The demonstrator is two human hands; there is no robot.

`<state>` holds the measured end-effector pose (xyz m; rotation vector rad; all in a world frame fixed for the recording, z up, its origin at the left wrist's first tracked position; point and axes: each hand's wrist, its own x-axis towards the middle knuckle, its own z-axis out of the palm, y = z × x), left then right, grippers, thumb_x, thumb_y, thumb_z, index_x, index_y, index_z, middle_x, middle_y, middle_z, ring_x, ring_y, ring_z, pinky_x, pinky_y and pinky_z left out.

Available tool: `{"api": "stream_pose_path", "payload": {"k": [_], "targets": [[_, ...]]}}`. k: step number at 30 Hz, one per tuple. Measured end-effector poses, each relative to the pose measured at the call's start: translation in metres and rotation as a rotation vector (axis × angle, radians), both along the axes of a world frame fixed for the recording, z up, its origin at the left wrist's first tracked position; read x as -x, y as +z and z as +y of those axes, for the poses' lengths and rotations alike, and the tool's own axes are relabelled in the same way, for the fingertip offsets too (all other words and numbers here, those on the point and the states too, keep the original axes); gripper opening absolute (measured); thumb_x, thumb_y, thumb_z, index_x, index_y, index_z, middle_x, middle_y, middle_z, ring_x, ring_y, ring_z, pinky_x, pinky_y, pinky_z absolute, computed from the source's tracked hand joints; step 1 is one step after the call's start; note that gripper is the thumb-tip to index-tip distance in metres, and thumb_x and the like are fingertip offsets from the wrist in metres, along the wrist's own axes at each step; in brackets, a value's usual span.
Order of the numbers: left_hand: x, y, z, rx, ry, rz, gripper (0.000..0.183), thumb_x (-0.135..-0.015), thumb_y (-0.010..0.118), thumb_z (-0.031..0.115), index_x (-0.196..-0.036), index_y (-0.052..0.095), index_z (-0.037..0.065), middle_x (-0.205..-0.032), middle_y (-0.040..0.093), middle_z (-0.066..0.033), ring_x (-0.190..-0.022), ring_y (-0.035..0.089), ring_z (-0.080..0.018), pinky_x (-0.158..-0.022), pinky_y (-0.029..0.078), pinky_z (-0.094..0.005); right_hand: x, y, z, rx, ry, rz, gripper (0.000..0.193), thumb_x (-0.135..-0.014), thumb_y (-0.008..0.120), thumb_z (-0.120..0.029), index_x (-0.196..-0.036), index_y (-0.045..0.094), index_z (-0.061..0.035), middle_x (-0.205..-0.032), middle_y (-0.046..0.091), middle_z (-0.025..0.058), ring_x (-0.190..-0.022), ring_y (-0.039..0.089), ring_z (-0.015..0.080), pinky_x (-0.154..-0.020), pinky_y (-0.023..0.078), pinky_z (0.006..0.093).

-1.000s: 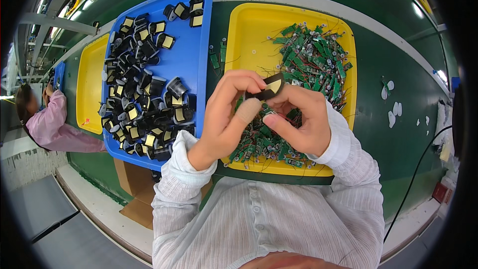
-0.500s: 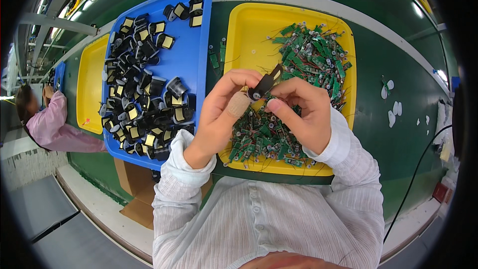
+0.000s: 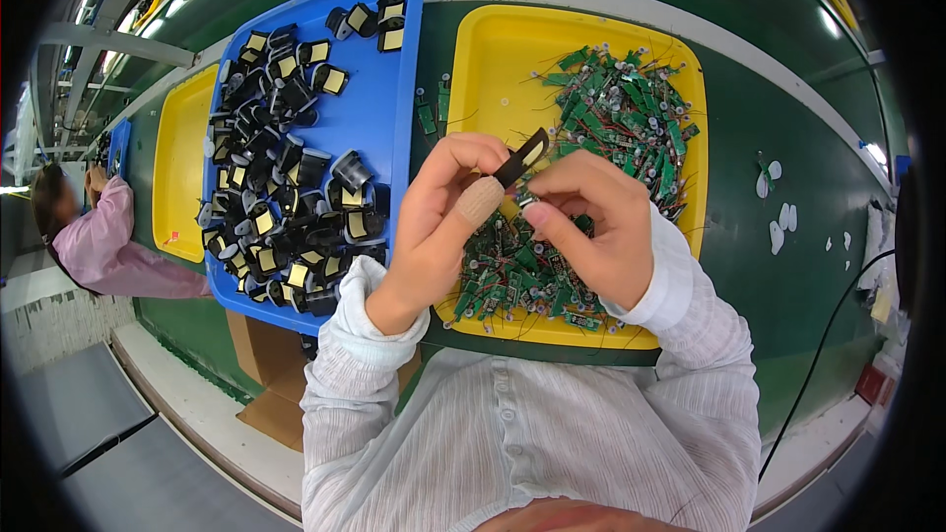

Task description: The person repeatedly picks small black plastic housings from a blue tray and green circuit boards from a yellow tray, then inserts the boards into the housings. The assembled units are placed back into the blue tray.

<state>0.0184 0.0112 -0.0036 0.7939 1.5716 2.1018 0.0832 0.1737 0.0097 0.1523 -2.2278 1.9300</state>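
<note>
My left hand (image 3: 441, 212), with a tan bandage round its thumb, is closed on a black plastic housing (image 3: 522, 157) that bears a cream pad. Close against it, my right hand (image 3: 595, 220) pinches a small green circuit board (image 3: 525, 199), partly hidden by the fingers. Both hands are over the yellow tray (image 3: 483, 59), which holds a heap of similar green boards (image 3: 616, 113) with thin wires and small round silver parts. To the left, a blue tray (image 3: 379, 99) contains many black housings (image 3: 286, 177) with cream pads.
Another yellow tray (image 3: 177, 172) lies beyond the blue one. A co-worker in a pink sleeve (image 3: 128, 256) sits at the far left. Loose boards (image 3: 434, 110) lie between the trays; white pieces (image 3: 778, 222) and a black cable (image 3: 823, 345) are on the right. Below the blue tray is a cardboard box (image 3: 276, 384).
My left hand has turned the black housing, so its cream pad now shows more. The green board in my right fingers has come into clearer sight beside it.
</note>
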Motion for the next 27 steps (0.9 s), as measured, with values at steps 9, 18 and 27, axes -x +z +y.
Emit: {"api": "stream_pose_path", "payload": {"k": [9,18,27], "targets": [[0.000,0.007,0.001,0.129,0.143,0.191,0.034,-0.079,0.058,0.005,-0.110,0.046,0.001,-0.097,0.051,-0.0061,-0.085,0.049,-0.0146,-0.079,0.038,-0.0267,-0.001,-0.001,0.003,0.306,0.075,-0.130,0.014,-0.078,0.060,0.002,-0.092,0.057,0.0054,-0.086,0.056,0.0104,-0.074,0.062,0.0149,-0.063,0.051,0.0240],[0.004,0.011,-0.006,0.328,0.190,0.395,0.027,-0.085,0.050,0.021,-0.103,0.056,0.001,-0.084,0.055,-0.0096,-0.073,0.049,-0.0184,-0.066,0.040,-0.0263,-0.002,0.001,0.005,0.538,0.115,-0.187,0.015,-0.081,0.060,-0.003,-0.094,0.055,0.0017,-0.083,0.057,0.0076,-0.067,0.058,0.0119,-0.059,0.050,0.0231],[0.003,0.007,-0.003,0.324,0.150,0.350,0.027,-0.086,0.051,0.021,-0.101,0.056,-0.001,-0.086,0.055,-0.0098,-0.075,0.054,-0.0175,-0.069,0.043,-0.0258,0.000,0.000,0.004,0.705,0.162,-0.272,0.014,-0.082,0.060,-0.007,-0.092,0.052,0.0005,-0.080,0.056,0.0058,-0.063,0.057,0.0104,-0.055,0.051,0.0222]]}}
